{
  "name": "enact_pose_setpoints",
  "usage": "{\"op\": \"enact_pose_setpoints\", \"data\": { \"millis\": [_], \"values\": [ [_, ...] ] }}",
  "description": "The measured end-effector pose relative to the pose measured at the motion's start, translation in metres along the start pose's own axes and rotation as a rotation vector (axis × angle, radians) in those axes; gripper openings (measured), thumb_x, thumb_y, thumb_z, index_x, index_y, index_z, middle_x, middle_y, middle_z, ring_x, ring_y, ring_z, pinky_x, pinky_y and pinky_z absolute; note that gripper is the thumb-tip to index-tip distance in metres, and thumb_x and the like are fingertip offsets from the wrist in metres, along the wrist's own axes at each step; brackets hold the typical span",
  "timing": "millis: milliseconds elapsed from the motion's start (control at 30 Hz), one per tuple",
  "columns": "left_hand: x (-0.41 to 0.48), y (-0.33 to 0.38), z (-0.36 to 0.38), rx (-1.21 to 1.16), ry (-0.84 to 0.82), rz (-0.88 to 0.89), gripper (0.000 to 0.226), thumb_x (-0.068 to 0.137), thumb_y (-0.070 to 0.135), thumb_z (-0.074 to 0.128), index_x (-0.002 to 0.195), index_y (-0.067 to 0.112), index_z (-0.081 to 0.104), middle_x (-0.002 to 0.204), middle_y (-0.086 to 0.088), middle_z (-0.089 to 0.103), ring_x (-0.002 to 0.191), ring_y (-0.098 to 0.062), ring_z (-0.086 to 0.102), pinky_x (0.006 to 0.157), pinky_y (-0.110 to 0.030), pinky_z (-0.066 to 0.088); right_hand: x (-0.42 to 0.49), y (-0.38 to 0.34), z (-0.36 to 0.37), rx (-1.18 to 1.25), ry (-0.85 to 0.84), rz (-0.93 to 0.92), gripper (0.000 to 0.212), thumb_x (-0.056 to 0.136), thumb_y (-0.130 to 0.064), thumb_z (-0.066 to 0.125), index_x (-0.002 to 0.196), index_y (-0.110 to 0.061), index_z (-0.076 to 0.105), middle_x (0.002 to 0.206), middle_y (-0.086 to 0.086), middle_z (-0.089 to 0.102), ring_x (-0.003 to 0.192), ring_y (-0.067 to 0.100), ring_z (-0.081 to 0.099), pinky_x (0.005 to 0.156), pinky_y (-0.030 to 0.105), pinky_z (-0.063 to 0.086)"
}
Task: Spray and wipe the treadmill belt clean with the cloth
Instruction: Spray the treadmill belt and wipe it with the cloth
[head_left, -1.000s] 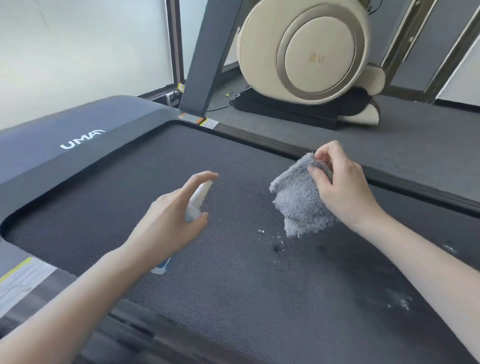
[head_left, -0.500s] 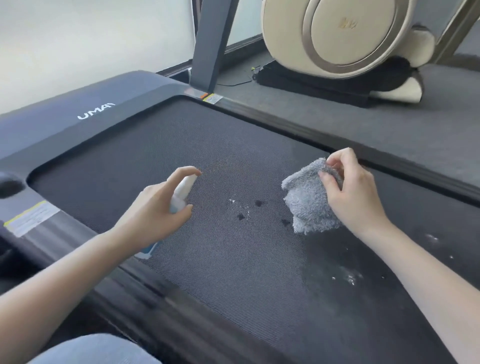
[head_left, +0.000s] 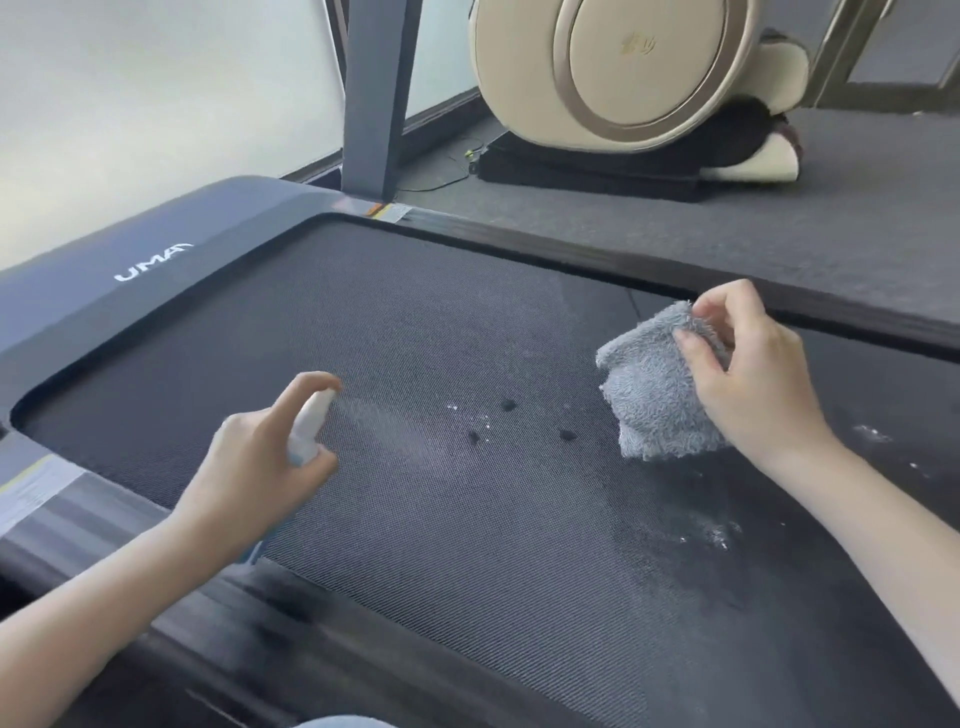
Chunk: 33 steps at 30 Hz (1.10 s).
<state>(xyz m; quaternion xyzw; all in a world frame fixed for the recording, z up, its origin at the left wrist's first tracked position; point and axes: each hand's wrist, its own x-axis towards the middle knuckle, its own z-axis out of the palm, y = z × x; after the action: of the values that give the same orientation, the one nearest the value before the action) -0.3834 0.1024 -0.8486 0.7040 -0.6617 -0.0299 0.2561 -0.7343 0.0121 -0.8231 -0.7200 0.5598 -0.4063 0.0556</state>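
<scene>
The left hand grips a small white spray bottle over the near-left part of the treadmill belt. Its fingers are curled round the body and the index finger is bent over the top of the nozzle, which points right across the belt. A faint pale haze hangs just ahead of the nozzle. The right hand holds a bunched grey terry cloth over the right side of the belt, pinching its upper edge between thumb and fingers. The rest of the cloth hangs down in folds, and whether its lower edge touches the belt I cannot tell. Between the two hands the dark ribbed belt carries three dark wet spots with a few white specks among them. A wider damp, darker patch with more pale flecks lies below the cloth, toward the near-right. At the left end of the belt sits the grey motor cover, printed with white letters reading UMA. A yellow-edged label lies on the near side rail. A grey upright post rises from the far corner of the deck. Beyond the far rail is grey carpet floor, where a cream massage chair with a gold ring on its round side stands on a black mat.
</scene>
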Motion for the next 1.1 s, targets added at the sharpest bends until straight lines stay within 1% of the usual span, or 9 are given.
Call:
{"op": "enact_pose_setpoints", "data": {
  "millis": [100,233,400,533,667,733,833,967,1100],
  "values": [
    [0.008,-0.002,0.003,0.02,-0.033,0.031,0.047,0.076,0.004,0.068,0.118,0.019,0.054,0.047,0.009,0.04,0.047,-0.015,0.042,0.051,-0.024,0.036,-0.003,0.001,-0.006,-0.026,-0.011,0.012,0.012,0.09,-0.018,0.057,0.098,-0.017,0.047,0.092,0.005,0.061,0.087,0.025,0.056,0.076,0.035,0.043],
    [0.038,0.007,0.018,-0.013,-0.021,0.122,0.05,0.081,0.01,0.066,0.125,0.024,0.047,0.055,0.007,0.049,0.053,-0.011,0.049,0.052,-0.022,0.036,0.0,-0.001,-0.008,-0.038,0.003,0.007,0.012,0.089,-0.016,0.058,0.096,-0.015,0.048,0.089,0.006,0.062,0.086,0.027,0.057,0.077,0.037,0.044],
    [0.088,0.038,0.052,-0.094,-0.033,0.209,0.053,0.081,0.01,0.058,0.128,0.029,0.043,0.063,0.006,0.052,0.06,-0.021,0.052,0.059,-0.031,0.039,0.005,0.001,-0.001,-0.039,0.012,0.016,0.012,0.088,-0.016,0.06,0.094,-0.016,0.049,0.088,0.005,0.063,0.086,0.025,0.058,0.075,0.035,0.044],
    [0.112,0.049,0.07,-0.13,0.085,0.19,0.049,0.077,0.006,0.06,0.122,0.022,0.051,0.056,0.015,0.046,0.057,-0.022,0.046,0.065,-0.028,0.035,0.01,0.007,0.006,-0.053,0.017,0.005,0.013,0.087,-0.017,0.061,0.093,-0.018,0.049,0.087,0.003,0.062,0.084,0.025,0.059,0.072,0.035,0.045],
    [0.136,0.049,0.079,-0.109,0.096,0.136,0.048,0.079,0.01,0.057,0.123,0.023,0.047,0.067,-0.007,0.057,0.07,-0.037,0.056,0.067,-0.033,0.039,0.017,0.011,0.01,-0.039,0.044,0.012,0.014,0.087,-0.015,0.062,0.093,-0.017,0.05,0.084,0.001,0.061,0.081,0.023,0.057,0.069,0.032,0.041],
    [0.151,0.053,0.082,-0.068,0.078,0.139,0.052,0.079,0.011,0.056,0.127,0.026,0.043,0.076,-0.009,0.056,0.078,-0.04,0.057,0.069,-0.037,0.041,0.021,0.012,0.011,-0.048,0.041,0.013,0.014,0.087,-0.016,0.062,0.093,-0.017,0.051,0.081,-0.002,0.058,0.077,0.022,0.054,0.067,0.03,0.037],
    [0.179,0.066,0.089,-0.045,0.034,0.144,0.056,0.079,0.013,0.055,0.132,0.027,0.04,0.081,-0.01,0.053,0.086,-0.041,0.058,0.073,-0.038,0.043,0.028,0.014,0.012,-0.043,0.042,-0.001,0.013,0.087,-0.016,0.063,0.093,-0.017,0.051,0.079,-0.004,0.056,0.073,0.021,0.053,0.067,0.033,0.041],
    [0.217,0.088,0.107,0.021,0.002,0.173,0.053,0.08,0.011,0.053,0.129,0.024,0.041,0.085,-0.015,0.053,0.088,-0.04,0.058,0.068,-0.036,0.043,0.038,0.017,0.016,-0.041,0.058,-0.011,0.014,0.086,-0.016,0.063,0.092,-0.018,0.051,0.077,-0.007,0.056,0.072,0.019,0.055,0.067,0.033,0.043],
    [0.233,0.098,0.125,0.059,0.082,0.149,0.049,0.08,0.007,0.052,0.125,0.024,0.043,0.089,-0.016,0.059,0.079,-0.035,0.051,0.063,-0.034,0.036,0.044,0.022,0.021,-0.034,0.094,-0.013,0.016,0.085,-0.017,0.065,0.09,-0.021,0.05,0.072,-0.013,0.053,0.067,0.01,0.052,0.065,0.031,0.042]
  ]
}}
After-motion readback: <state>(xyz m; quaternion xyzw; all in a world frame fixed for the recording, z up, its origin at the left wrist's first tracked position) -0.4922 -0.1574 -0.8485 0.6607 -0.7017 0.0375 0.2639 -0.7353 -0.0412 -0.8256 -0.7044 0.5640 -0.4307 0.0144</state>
